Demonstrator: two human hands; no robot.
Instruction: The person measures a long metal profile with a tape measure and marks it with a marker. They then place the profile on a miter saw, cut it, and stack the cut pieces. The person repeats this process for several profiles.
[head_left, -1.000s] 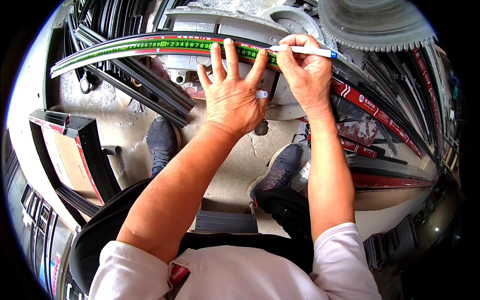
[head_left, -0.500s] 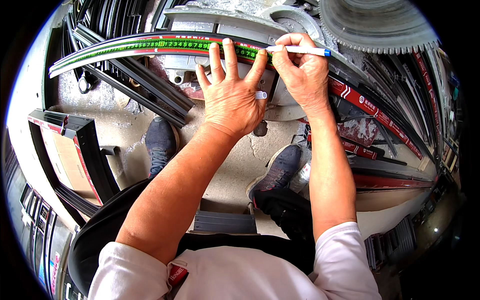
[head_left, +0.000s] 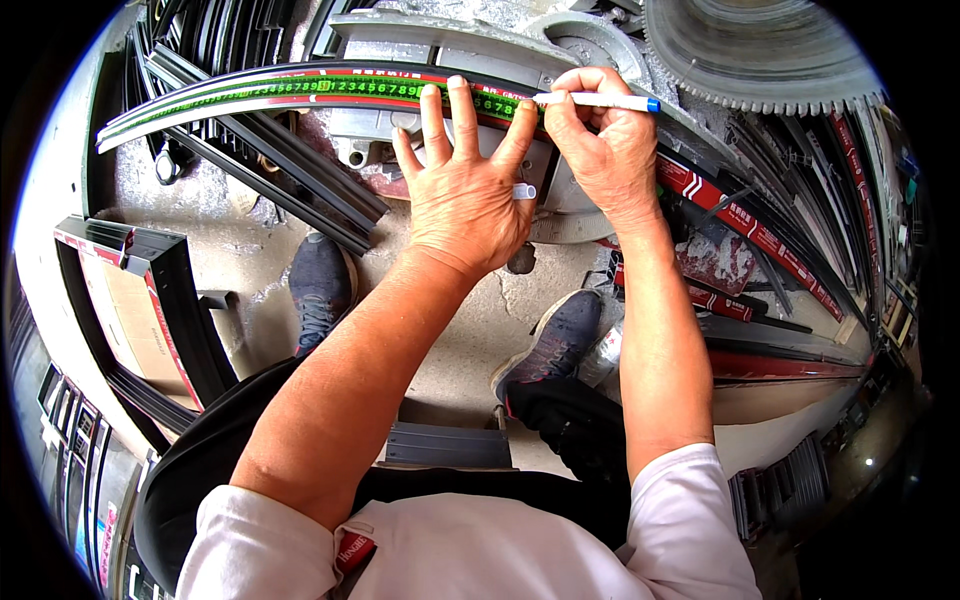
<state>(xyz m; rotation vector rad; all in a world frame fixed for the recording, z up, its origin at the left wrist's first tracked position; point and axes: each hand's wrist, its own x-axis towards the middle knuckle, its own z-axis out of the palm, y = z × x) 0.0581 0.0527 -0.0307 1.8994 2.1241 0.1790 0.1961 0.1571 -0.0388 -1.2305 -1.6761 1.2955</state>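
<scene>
Splaying over flat tape (head_left: 355,88), left hand (head_left: 466,195) holds translucent cap (head_left: 525,191); right grip (head_left: 612,150) pinches pen (head_left: 622,101).

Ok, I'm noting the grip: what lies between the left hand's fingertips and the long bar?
In the head view, a green measuring tape runs along the long bar, beneath some fingertips of the left hand.

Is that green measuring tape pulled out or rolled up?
Pulled out: the green measuring tape lies lengthwise along the red-and-black profile, with the left hand on it.
</scene>
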